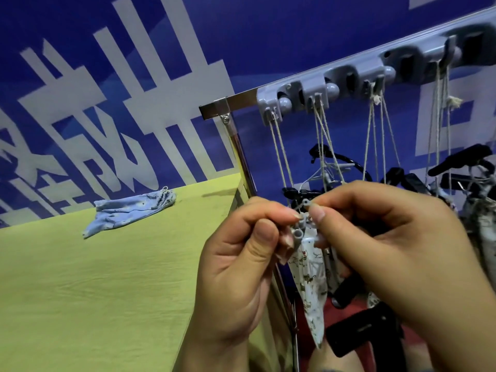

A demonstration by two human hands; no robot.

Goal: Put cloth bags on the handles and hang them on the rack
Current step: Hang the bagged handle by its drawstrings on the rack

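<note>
the printed cloth bag (308, 285) looks light and limp (easy to bunch, so best held at its gathered mouth), hanging below both hands in front of the rack (322, 84). the left hand (241, 264) and right hand (389, 237) are raised together, fingertips pinched on the bag's neck around grey tube ends.

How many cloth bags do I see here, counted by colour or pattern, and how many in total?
Plain light blue bag lying on the green table: 1
White printed bag held by left hand and right hand: 1
White printed bags partly visible at right: at least 1
Total: at least 3
</note>
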